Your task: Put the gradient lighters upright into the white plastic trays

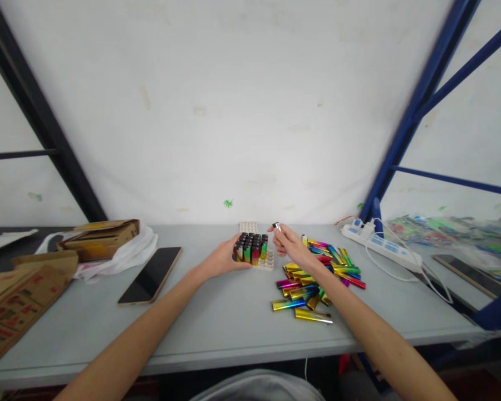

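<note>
Hands, two: left (224,260), half-curled, clasping upright lighters (250,250) at a pale tray (267,262); right (289,243), pinched closed on one lighter (276,226). Loose lighters (304,291), right, overlapping, uncountable. Surface (217,328) left: one phone (150,276), two cardboard boxes (104,239). Right: one power strip (382,245).

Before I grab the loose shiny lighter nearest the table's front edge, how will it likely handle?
The gold lighter is probably slippery, given its glossy surface. Its slim body suggests lightness. Lying flat, it seems more apt to slide than roll.
</note>
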Demonstrator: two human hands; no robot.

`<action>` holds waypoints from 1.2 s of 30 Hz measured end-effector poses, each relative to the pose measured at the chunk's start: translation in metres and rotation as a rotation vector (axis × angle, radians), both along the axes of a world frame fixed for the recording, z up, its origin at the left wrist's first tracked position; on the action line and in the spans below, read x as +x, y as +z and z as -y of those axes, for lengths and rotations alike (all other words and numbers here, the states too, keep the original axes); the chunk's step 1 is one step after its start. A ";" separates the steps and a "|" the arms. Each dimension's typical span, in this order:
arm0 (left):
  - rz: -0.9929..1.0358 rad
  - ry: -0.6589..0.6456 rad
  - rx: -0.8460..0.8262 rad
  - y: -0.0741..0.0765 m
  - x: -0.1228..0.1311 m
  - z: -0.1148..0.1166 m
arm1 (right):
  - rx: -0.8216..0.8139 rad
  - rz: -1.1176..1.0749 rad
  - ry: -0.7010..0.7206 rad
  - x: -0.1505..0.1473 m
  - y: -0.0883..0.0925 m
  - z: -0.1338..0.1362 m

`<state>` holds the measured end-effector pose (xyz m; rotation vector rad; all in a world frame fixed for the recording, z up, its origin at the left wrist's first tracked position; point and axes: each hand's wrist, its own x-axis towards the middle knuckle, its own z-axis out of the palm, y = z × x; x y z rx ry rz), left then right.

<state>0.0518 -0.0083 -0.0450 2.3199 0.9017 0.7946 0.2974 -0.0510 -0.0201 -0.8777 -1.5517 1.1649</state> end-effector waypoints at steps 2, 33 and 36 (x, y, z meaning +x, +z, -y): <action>0.002 -0.003 0.001 0.000 0.000 0.000 | -0.029 0.013 -0.020 -0.002 -0.005 -0.002; -0.004 0.006 0.007 0.001 0.000 0.001 | 0.338 0.532 -0.468 0.002 -0.013 -0.007; 0.001 0.000 -0.008 0.000 0.001 0.000 | 0.395 0.623 -0.338 0.006 -0.002 0.000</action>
